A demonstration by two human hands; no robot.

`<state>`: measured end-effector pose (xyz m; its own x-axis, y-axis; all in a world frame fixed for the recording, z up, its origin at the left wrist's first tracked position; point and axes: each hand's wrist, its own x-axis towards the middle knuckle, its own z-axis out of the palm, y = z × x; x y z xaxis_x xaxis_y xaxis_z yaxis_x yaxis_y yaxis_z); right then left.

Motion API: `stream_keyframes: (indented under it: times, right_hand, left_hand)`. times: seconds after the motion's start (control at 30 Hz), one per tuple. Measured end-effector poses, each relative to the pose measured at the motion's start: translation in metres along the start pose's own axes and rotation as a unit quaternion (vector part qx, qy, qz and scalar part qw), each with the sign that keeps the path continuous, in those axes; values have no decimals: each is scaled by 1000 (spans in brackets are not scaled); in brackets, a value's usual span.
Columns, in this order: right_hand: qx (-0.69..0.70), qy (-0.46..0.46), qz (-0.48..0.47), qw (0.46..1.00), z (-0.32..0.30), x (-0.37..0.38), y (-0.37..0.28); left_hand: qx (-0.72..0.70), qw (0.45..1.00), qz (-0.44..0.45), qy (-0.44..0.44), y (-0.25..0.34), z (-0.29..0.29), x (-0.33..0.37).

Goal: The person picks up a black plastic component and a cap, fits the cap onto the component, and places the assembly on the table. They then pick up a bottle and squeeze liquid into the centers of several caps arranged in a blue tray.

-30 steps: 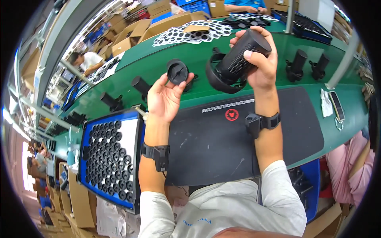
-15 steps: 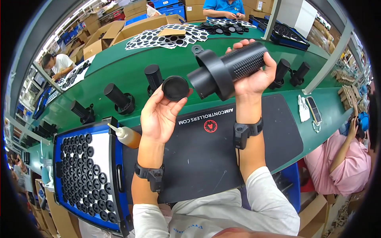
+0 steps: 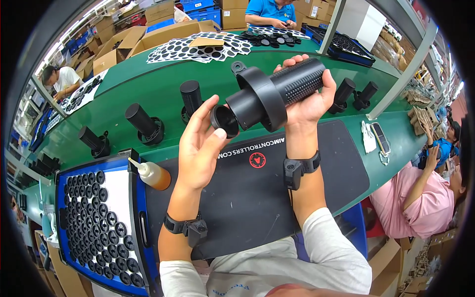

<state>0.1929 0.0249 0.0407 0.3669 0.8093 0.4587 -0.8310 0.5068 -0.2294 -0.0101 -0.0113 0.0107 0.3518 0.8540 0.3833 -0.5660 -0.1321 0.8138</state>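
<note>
the left hand [image 3: 197, 151] holds a round black cap [image 3: 226, 119] between thumb and fingers, its hollow side turned to the right. the right hand [image 3: 314, 101] has its fingers wrapped around a textured black cylinder [image 3: 303, 81], held at a tilt with its smooth, narrower end pointing down and left. a broad black ring [image 3: 269, 99] sits around the cylinder, a tab sticking out at its upper left. the cap is right at the smooth end; whether the 2 touch, i cannot tell. both are held above the green bench [image 3: 168, 74], just past the far edge of a dark mat [image 3: 237, 213]. a black strap with a small box circles each wrist.

left of the mat, a blue tray [image 3: 60, 198] carries rows of black caps [image 3: 94, 218], and a bottle [image 3: 157, 176] with amber contents stands just beside it. farther back, 3 black cylinders [image 3: 140, 120] stand toward the left and 2 more [image 3: 342, 94] toward the right. a phone [image 3: 381, 137] lies near a white cloth [image 3: 368, 136].
</note>
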Motion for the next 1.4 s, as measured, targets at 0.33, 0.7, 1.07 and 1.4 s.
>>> stream_keyframes:
  times: [0.33, 0.7, 1.07, 1.4]
  right_hand:
    - [-31, 1, -23, 999, 9, -8, -5]
    - [-35, -61, -40, 997, 8, -10, 5]
    - [-288, -53, 87, 952, -13, -29, 3]
    - [-389, -164, 217, 880, -71, -70, 22]
  left_hand:
    - [138, 985, 100, -26, -8, 1, -3]
    - [124, 990, 63, 11, -8, -2, -4]
    - [328, 942, -13, 61, 40, -67, 1]
    - [389, 912, 126, 35, 73, -58, 0]
